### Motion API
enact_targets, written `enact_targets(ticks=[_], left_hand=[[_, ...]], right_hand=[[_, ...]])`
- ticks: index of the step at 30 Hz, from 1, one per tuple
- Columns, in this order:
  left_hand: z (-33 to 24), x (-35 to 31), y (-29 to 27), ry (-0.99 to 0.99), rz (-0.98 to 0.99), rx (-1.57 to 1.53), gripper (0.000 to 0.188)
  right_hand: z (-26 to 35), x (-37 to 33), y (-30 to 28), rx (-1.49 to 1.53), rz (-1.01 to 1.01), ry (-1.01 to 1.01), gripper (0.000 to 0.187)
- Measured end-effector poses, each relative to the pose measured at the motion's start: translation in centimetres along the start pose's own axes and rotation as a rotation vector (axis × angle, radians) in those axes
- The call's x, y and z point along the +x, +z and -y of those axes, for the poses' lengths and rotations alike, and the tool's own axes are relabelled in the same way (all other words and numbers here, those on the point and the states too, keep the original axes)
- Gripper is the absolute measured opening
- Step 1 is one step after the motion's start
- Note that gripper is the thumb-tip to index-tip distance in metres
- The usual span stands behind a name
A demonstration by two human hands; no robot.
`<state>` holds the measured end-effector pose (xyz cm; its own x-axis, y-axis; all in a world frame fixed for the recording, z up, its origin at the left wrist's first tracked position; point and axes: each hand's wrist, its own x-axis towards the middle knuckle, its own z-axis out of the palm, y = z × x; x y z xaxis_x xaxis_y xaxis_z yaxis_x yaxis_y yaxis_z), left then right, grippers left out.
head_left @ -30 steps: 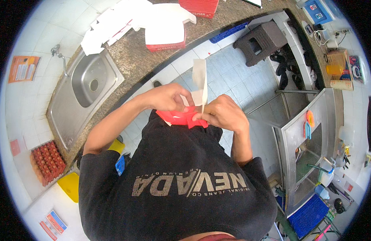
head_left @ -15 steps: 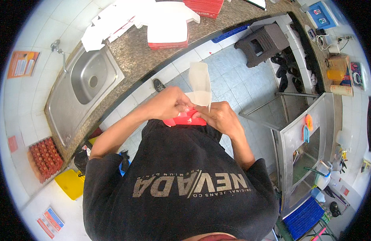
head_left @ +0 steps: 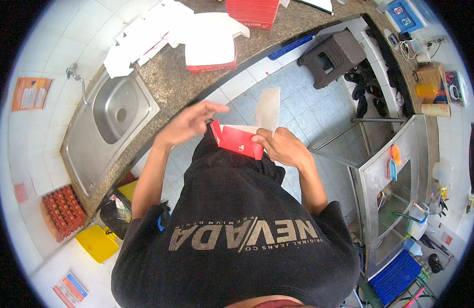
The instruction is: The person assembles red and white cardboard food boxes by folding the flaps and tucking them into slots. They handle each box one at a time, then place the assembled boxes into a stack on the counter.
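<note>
A partly folded red cardboard box [head_left: 238,139] rests against my lap, its pale inner lid flap [head_left: 268,109] standing up on the far side. My right hand [head_left: 284,147] grips the box at its right end, thumb on the red front wall and fingers behind. A red side flap sticks up at the box's left end. Just left of that flap, my left hand [head_left: 191,124] is raised off the box, its fingers stretched out and slightly blurred; it holds nothing.
On the granite counter ahead lie a stack of red-and-white box blanks [head_left: 210,50], white cardboard blanks [head_left: 144,37] and a red stack [head_left: 252,14]. A steel sink [head_left: 113,110] is at left. A dark stool [head_left: 331,57] and a steel-framed cabinet [head_left: 368,179] stand at right.
My left hand has let go of the box and moved up and left. The box has opened out and tilted in my right hand, and its pale flap has swung right.
</note>
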<state>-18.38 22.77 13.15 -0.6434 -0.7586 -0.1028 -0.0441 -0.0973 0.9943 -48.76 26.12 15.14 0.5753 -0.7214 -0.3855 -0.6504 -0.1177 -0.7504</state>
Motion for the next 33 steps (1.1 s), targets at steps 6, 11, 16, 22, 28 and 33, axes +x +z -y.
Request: enact_targets(ticks=[6,11,16,22,28,33], left_hand=[[2.2,0.2,4.4,0.173,-0.028,-0.108,0.016],[0.3,0.3,7.5,0.143,-0.194,0.425,0.015],[0.7,0.3,8.0,0.088,-0.302,0.507,0.014],[0.6,0.6,8.8,0.019,0.037,0.377,0.018],[-0.1,1.4,9.8,-0.018,-0.062,0.283,0.035],[-3.1,1.6,11.7,-0.090,-0.386,0.533,0.039]], right_hand=[[-0.9,0.1,2.3,-0.235,-0.167,-0.054,0.045],[0.4,-1.1,2.0,-0.256,0.017,0.013,0.046],[-0.9,-1.7,3.1,-0.202,-0.083,-0.098,0.047],[-1.4,-2.6,3.1,-0.210,-0.075,-0.051,0.044],[0.0,-3.3,2.1,-0.327,-0.162,-0.097,0.037],[1.2,-3.1,2.4,-0.225,-0.496,-0.019,0.038]])
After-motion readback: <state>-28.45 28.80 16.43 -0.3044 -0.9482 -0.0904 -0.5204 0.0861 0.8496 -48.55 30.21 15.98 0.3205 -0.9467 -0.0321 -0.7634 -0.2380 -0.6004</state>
